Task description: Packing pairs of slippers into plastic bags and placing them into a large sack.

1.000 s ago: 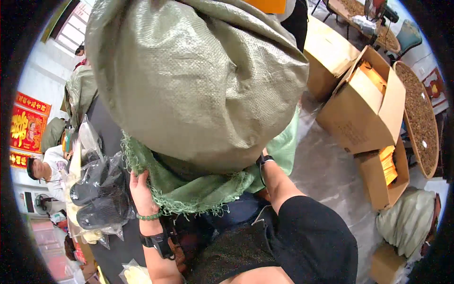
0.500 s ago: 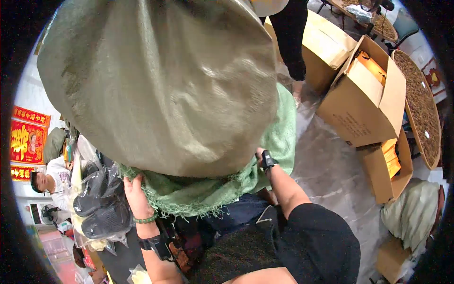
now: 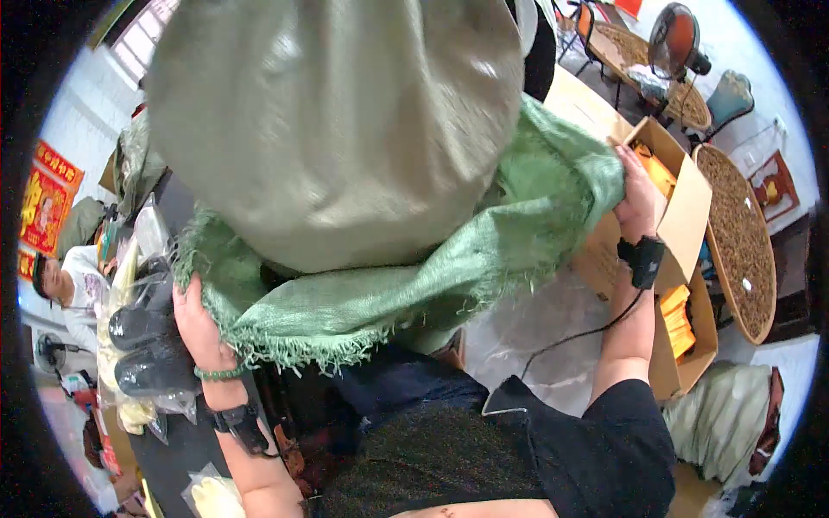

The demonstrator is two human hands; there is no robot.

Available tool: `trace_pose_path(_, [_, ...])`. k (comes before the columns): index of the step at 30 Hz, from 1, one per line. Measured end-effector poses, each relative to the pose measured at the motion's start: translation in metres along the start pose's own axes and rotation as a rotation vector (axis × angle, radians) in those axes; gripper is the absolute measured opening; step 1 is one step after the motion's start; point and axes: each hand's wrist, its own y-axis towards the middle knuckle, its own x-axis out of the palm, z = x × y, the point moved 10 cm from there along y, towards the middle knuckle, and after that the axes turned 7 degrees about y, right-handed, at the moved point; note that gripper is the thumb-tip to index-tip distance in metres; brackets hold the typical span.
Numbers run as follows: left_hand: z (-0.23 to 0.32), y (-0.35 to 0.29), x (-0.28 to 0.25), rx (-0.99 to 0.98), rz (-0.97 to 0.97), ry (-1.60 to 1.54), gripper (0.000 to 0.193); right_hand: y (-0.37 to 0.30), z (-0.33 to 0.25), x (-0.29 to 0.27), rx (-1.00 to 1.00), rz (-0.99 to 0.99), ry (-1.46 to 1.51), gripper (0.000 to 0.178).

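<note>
A big olive-grey sack (image 3: 337,147) with a smooth, shiny surface fills the upper middle. Below and around its lower end is a green woven sack (image 3: 345,306), its mouth spread wide and its edge frayed into loose threads. My left hand (image 3: 200,326), with a green bead bracelet above it, grips the frayed edge at the left. On the right, my right hand (image 3: 637,192) holds the other side of the green sack's edge, pulled outward and up. The olive-grey sack's bottom is partly hidden behind the green fabric.
Cardboard boxes (image 3: 669,224) with orange packs stand at the right, beside a round tray (image 3: 734,242) of brown dried pieces. A fan (image 3: 673,39) stands farther back. At left, bagged dark slippers (image 3: 151,363) lie on a dark table, near a seated person (image 3: 78,285).
My right hand has moved right and up, stretching the green sack's edge outward. My left hand has shifted left, and the sack's mouth is spread wider.
</note>
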Motion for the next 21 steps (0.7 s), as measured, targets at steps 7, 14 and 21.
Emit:
trace_pose_path(7, [-0.025, -0.006, 0.005, -0.109, 0.042, -0.341, 0.029, -0.003, 0.077, 0.1, 0.161, -0.23, -0.156, 0.036])
trace_pose_path(14, [-0.014, -0.012, 0.011, -0.082, -0.007, -0.286, 0.025, -0.013, 0.087, 0.073, 0.308, -0.092, -0.26, 0.078])
trace_pose_path(21, [-0.02, -0.009, 0.048, -0.086, -0.133, -0.458, 0.022, 0.039, 0.088, 0.05, -0.136, -0.373, -0.805, 0.031])
